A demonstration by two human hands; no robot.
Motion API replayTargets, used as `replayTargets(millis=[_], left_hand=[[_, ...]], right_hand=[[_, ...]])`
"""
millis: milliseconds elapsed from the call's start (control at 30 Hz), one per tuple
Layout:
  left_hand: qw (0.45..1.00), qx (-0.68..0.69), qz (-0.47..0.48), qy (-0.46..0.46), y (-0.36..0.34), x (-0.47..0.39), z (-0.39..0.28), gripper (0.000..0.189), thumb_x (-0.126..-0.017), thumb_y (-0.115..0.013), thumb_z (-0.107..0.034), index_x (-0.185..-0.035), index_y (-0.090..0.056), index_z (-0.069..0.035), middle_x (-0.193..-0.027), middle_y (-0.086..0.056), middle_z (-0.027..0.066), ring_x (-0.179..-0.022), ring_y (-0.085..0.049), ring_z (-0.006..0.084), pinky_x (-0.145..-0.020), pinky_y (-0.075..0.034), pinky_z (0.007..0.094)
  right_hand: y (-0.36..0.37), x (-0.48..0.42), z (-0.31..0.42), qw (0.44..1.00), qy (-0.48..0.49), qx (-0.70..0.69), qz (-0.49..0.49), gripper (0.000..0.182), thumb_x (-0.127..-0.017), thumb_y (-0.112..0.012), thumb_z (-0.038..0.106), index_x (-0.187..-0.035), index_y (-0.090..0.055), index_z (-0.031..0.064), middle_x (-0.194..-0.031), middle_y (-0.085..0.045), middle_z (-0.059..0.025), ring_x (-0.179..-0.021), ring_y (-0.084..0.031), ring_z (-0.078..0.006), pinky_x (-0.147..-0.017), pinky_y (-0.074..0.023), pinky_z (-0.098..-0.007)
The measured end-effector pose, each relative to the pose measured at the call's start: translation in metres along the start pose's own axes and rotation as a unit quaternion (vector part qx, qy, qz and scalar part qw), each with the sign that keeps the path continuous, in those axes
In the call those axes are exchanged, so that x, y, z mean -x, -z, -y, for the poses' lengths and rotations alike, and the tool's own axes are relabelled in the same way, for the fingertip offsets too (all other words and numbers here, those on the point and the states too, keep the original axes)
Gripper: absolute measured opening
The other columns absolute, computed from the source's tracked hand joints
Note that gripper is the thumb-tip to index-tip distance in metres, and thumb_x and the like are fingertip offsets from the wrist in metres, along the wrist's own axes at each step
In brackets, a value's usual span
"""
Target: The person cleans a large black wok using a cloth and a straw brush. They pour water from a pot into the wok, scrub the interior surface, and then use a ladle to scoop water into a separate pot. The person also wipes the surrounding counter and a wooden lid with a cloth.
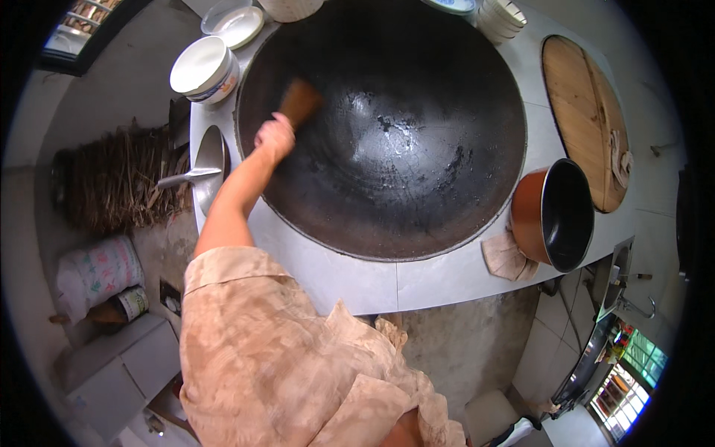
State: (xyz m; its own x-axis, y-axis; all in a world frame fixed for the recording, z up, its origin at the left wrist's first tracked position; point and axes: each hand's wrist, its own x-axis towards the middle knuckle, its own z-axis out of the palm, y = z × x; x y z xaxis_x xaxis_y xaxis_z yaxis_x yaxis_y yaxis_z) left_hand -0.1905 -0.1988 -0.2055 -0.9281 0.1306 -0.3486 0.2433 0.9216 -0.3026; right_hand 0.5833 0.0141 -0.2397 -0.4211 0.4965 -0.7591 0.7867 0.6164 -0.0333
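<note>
My left hand (276, 136) is closed around the narrow end of a brown wok brush (301, 102). The brush is blurred, and its wide end points up and right over the left inner side of a very large black wok (368, 212). The wok is set into a white tiled stove top (346, 274). Wet, shiny patches and dark streaks mark its bottom. Left of my forearm, a metal wok spatula (208, 174) lies on the stove top's edge. My right hand is out of view.
White bowls (204, 70) and a lidded dish (237, 28) stand at the far left, stacked bowls (501, 19) at the far right. On the right are a wooden wok lid (581, 112), an orange-brown pot (530, 215) and a folded cloth (505, 257). Bundled dry stalks (125, 179) lie below left.
</note>
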Motion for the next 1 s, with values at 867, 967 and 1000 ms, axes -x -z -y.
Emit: replayTargets(millis=[867, 967, 1000], left_hand=[[0.893, 0.179, 0.105, -0.4, 0.017, -0.067, -0.261, 0.073, -0.069, -0.064, -0.015, -0.126, -0.02, -0.005, -0.084, -0.061, 0.0195, -0.076, -0.061, 0.0345, -0.066, -0.05, 0.0414], [0.755, 0.121, 0.21, -0.609, 0.015, 0.003, -0.235, 0.077, -0.073, -0.062, -0.018, -0.135, -0.016, -0.019, -0.08, -0.058, 0.0155, -0.068, -0.06, 0.0314, -0.061, -0.052, 0.0373], [0.729, 0.164, 0.14, -0.65, 0.008, 0.008, -0.221, 0.083, -0.072, -0.062, -0.018, -0.138, -0.012, -0.022, -0.084, -0.058, 0.0165, -0.072, -0.06, 0.0309, -0.064, -0.053, 0.0376]], right_hand=[[0.04, 0.006, 0.05, 0.993, -0.102, -0.026, 0.045, 0.021, -0.074, -0.046, 0.014, -0.077, -0.065, 0.005, -0.089, -0.062, -0.0157, -0.08, -0.06, -0.0335, -0.068, -0.047, -0.0426], [0.036, 0.008, 0.058, 0.991, -0.114, -0.036, 0.052, 0.021, -0.074, -0.046, 0.014, -0.077, -0.065, 0.005, -0.089, -0.063, -0.0156, -0.079, -0.06, -0.0334, -0.068, -0.0471, -0.0426], [0.036, 0.009, 0.06, 0.991, -0.119, -0.037, 0.054, 0.021, -0.074, -0.046, 0.014, -0.077, -0.065, 0.005, -0.089, -0.063, -0.0156, -0.079, -0.06, -0.0334, -0.068, -0.0471, -0.0426]])
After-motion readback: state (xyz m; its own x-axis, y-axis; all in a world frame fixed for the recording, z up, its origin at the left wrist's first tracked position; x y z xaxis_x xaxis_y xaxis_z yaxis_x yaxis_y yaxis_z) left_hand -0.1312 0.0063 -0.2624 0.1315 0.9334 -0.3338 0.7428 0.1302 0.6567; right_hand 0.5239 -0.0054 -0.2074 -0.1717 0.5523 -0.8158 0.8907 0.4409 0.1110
